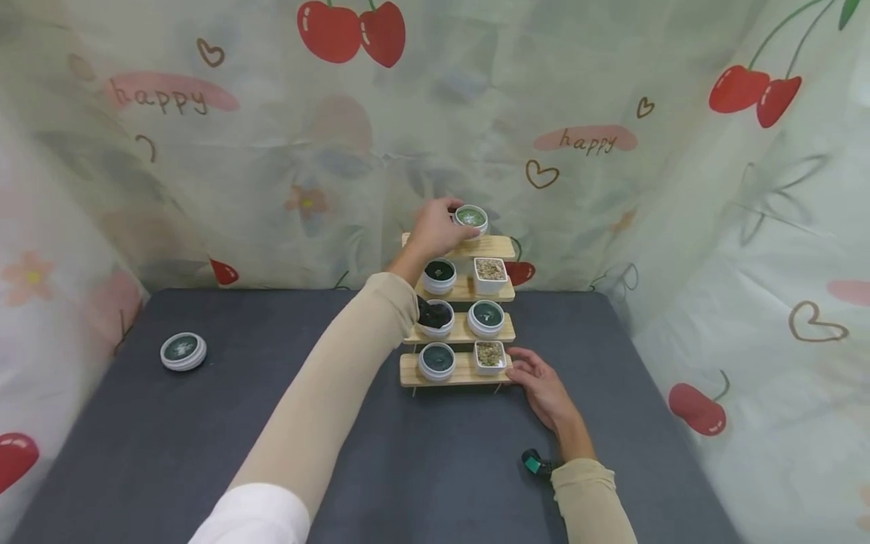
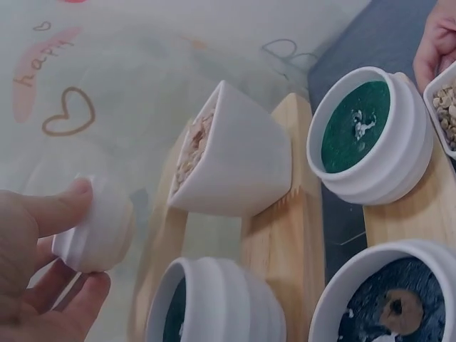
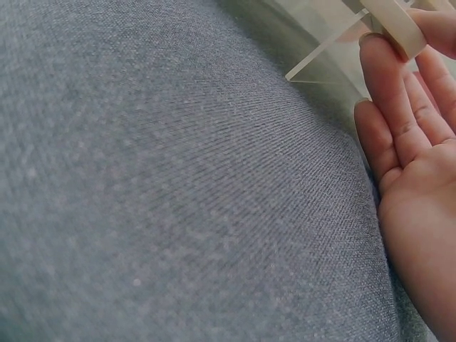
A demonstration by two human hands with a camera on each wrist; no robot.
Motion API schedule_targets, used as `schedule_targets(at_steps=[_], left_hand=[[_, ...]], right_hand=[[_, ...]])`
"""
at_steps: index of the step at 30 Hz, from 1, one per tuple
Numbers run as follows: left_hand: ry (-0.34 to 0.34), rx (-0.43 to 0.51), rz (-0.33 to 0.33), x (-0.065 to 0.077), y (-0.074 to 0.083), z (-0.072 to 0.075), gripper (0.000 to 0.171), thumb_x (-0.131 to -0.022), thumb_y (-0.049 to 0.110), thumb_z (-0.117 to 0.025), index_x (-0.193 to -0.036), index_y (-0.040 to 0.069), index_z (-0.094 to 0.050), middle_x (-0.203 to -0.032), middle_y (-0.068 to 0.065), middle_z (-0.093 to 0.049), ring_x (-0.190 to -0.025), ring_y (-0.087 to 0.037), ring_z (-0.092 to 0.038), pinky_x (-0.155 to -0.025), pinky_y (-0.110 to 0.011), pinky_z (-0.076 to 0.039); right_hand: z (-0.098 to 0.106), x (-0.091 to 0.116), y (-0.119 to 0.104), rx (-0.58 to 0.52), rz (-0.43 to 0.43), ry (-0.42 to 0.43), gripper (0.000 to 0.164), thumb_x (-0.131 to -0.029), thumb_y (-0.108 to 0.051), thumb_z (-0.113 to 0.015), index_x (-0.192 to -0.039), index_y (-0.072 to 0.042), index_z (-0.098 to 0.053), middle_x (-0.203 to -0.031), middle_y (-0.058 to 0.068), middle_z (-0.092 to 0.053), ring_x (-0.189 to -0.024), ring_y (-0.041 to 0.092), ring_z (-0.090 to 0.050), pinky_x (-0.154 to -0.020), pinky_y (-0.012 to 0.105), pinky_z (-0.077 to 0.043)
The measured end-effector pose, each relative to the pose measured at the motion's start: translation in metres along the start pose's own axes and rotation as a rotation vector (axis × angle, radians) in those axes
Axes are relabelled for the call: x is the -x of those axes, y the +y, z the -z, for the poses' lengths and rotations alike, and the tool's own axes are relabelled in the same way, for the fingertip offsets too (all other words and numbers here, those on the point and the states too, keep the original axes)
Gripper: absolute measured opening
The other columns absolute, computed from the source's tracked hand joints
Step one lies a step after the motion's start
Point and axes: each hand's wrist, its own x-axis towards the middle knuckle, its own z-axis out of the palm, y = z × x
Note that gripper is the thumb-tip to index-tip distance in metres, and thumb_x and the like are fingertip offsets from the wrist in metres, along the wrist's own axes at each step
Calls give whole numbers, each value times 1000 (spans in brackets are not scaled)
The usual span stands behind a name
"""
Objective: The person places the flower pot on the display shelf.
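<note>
Up at the top step of a tiered wooden display stand (image 1: 492, 247), my left hand (image 1: 435, 229) grips a small round white pot (image 1: 471, 217) with green contents. The left wrist view shows thumb and fingers around this ribbed pot (image 2: 103, 224), close over the step. My right hand (image 1: 546, 394) pinches the right end of the lowest step (image 3: 399, 28) between thumb and fingers. Lower steps bear round pots with dark green fill (image 1: 437, 361) and square white pots with pale granules (image 1: 490, 359). The left wrist camera partly hides one round pot.
Another round white pot (image 1: 183, 351) sits on the dark grey table (image 1: 272, 446) at the far left. A cherry-print curtain (image 1: 421, 136) hangs close behind the stand and along both sides. The right wrist carries a dark band with a camera (image 1: 537, 462).
</note>
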Motion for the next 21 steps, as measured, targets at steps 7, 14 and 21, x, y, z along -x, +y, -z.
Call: schedule_targets(at_steps=[7, 14, 21], left_hand=[[-39, 5, 13, 0, 2, -12, 60, -90, 24, -80, -142, 4, -57, -137, -12, -62, -122, -25, -59, -106, -40, -50], [-24, 11, 11, -2, 0, -17, 59, -91, 24, -79, -141, 4, -58, -135, -12, -64, -121, -25, -61, -104, -38, -51], [-36, 8, -2, -3, 2, -23, 59, -91, 24, -78, -142, 4, -57, -137, -13, -63, -125, -26, -59, -107, -39, -50]], right_hand=[[-2, 0, -1, -14, 4, -16, 53, -97, -7, -66, -145, -1, -43, -97, -8, -71, -93, 5, -66, -89, 18, -51], [-2, -1, -1, -9, 4, -29, 54, -97, -9, -67, -146, -2, -43, -98, -8, -71, -93, 5, -66, -90, 18, -51], [0, 0, 0, -18, 4, -17, 53, -96, -8, -67, -144, -1, -44, -97, -7, -71, -92, 5, -67, -90, 18, -52]])
